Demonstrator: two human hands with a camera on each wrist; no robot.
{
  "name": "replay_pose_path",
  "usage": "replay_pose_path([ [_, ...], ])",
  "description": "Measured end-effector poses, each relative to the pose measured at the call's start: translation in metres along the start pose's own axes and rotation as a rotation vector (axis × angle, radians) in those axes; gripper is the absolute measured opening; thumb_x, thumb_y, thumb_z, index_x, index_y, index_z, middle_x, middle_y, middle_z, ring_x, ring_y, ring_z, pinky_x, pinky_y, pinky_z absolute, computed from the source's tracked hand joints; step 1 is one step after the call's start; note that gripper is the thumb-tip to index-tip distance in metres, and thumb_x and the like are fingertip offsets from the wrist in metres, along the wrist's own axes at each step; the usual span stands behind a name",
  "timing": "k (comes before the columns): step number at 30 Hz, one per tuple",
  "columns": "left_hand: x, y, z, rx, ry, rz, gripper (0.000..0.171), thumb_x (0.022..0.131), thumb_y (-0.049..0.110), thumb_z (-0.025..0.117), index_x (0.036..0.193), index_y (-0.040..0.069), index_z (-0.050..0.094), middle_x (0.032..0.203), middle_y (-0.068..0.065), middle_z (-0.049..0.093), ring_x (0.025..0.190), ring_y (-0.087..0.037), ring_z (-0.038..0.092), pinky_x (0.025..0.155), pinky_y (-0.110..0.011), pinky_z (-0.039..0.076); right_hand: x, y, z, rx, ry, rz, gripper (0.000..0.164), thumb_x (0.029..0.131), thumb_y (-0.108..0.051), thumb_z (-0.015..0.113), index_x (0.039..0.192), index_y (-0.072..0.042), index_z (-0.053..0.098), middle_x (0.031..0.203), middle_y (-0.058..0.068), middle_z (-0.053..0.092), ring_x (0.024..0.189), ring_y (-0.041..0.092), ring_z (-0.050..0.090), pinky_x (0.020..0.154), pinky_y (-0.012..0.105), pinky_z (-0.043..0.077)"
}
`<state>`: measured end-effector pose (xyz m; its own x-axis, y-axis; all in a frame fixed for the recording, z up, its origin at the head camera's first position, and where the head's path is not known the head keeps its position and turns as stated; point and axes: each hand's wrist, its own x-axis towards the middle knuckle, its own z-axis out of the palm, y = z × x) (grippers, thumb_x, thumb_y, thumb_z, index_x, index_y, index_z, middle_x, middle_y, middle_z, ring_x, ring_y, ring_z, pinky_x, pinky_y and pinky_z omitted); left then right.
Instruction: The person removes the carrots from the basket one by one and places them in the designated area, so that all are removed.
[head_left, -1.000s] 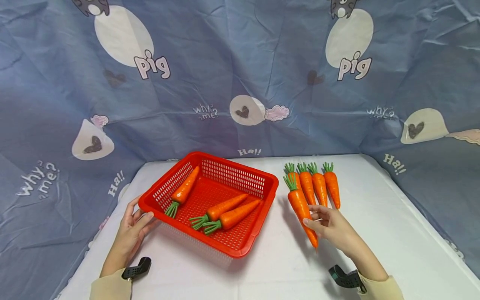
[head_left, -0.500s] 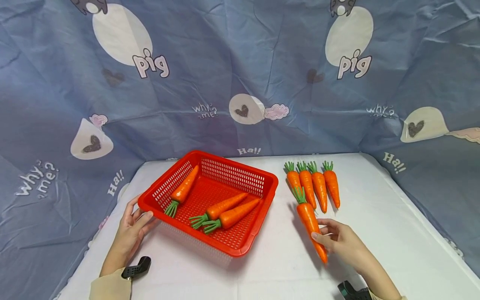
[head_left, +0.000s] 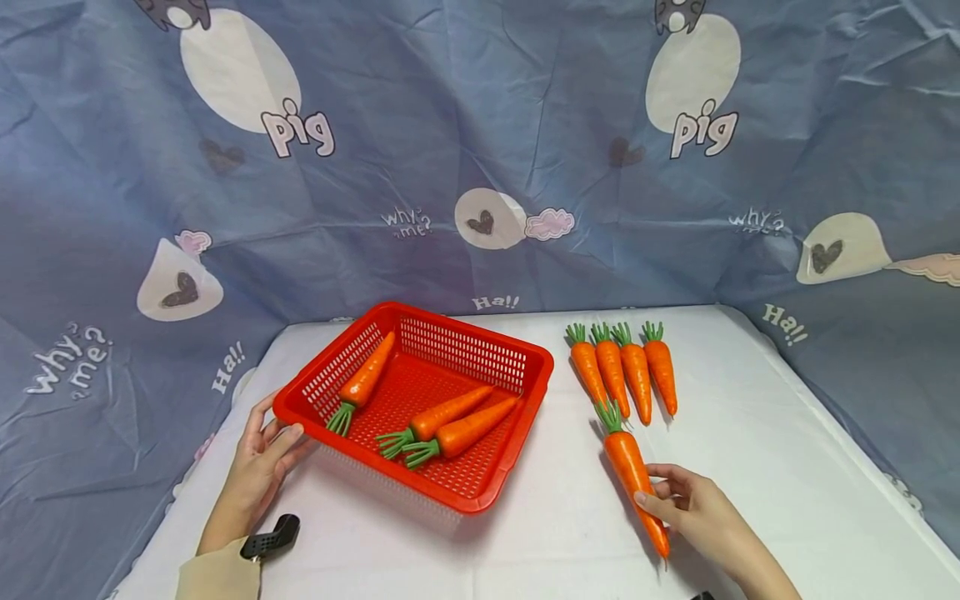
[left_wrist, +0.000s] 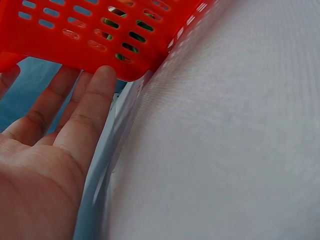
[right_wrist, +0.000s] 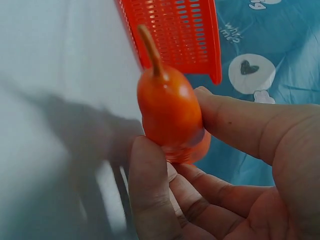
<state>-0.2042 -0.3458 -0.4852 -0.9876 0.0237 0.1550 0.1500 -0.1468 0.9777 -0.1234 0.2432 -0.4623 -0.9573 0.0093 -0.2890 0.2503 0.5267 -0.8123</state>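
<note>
In the head view, my right hand (head_left: 693, 508) pinches an orange carrot (head_left: 628, 467) by its tapered lower half, green top pointing away. The right wrist view shows this carrot (right_wrist: 170, 107) tip-first between thumb and fingers, its shadow on the white cloth. My left hand (head_left: 258, 467) holds the near-left corner of a red slotted plastic basket (head_left: 517, 467), thumb on the near side, other fingers behind the left side. From the left wrist, the fingertips meet the basket wall (left_wrist: 60, 30). One carrot (head_left: 363, 375) lies at the basket's left; two others (head_left: 468, 429) lie side by side towards its right.
Beyond the held carrot, several carrots (head_left: 611, 375) lie in a row, green tops to the back. White cloth (head_left: 757, 433) covers the table. A blue printed fabric (head_left: 420, 125) rises behind it and at both sides.
My right hand has drawn the carrot towards me and slightly right, off the row it overlapped earlier. My left hand and the basket have stayed in place.
</note>
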Motion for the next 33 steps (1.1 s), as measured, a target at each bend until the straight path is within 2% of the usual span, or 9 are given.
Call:
replay_pose_path([
  [12,0.001,0.002,-0.002,0.007,0.003,0.004,0.061,0.11,0.003,0.055,0.161,0.028,0.033,0.14,0.014,0.062,0.117,-0.002,0.071,0.093,-0.025,0.064,-0.006,0.012,-0.003,-0.018,0.004,0.036,0.064,0.099,-0.03,0.079,0.147,0.005,0.056,0.103,0.003,0.072,0.088,0.017,0.066,0.065,0.026,0.053],
  [19,0.001,0.003,0.0,0.012,0.006,-0.002,0.061,0.11,0.004,0.055,0.162,0.028,0.032,0.141,0.014,0.061,0.117,-0.001,0.07,0.093,-0.024,0.063,-0.01,0.014,-0.008,-0.092,0.007,0.051,0.064,0.099,-0.033,0.079,0.145,0.005,0.057,0.1,0.001,0.071,0.087,0.017,0.064,0.063,0.026,0.05],
  [24,0.0,0.001,0.001,0.013,-0.003,-0.003,0.061,0.11,0.003,0.055,0.162,0.026,0.032,0.142,0.013,0.061,0.119,-0.001,0.069,0.093,-0.024,0.063,-0.011,0.018,-0.012,-0.079,-0.015,0.059,0.065,0.099,-0.034,0.079,0.145,0.007,0.056,0.099,0.002,0.069,0.084,0.017,0.062,0.062,0.026,0.052],
  [31,0.0,0.002,0.001,0.019,-0.001,-0.013,0.061,0.11,0.004,0.055,0.162,0.027,0.031,0.142,0.015,0.06,0.119,0.001,0.068,0.093,-0.023,0.063,-0.006,0.017,-0.009,-0.076,0.0,0.055,0.064,0.098,-0.036,0.08,0.143,0.004,0.059,0.099,0.002,0.068,0.085,0.017,0.061,0.062,0.026,0.05],
  [33,0.0,0.002,0.001,0.018,0.002,-0.015,0.061,0.11,0.005,0.055,0.162,0.027,0.031,0.141,0.015,0.06,0.119,0.001,0.068,0.092,-0.023,0.063,-0.004,0.015,-0.008,-0.067,-0.002,0.058,0.065,0.097,-0.038,0.08,0.142,0.004,0.06,0.1,0.002,0.068,0.086,0.016,0.061,0.063,0.026,0.053],
])
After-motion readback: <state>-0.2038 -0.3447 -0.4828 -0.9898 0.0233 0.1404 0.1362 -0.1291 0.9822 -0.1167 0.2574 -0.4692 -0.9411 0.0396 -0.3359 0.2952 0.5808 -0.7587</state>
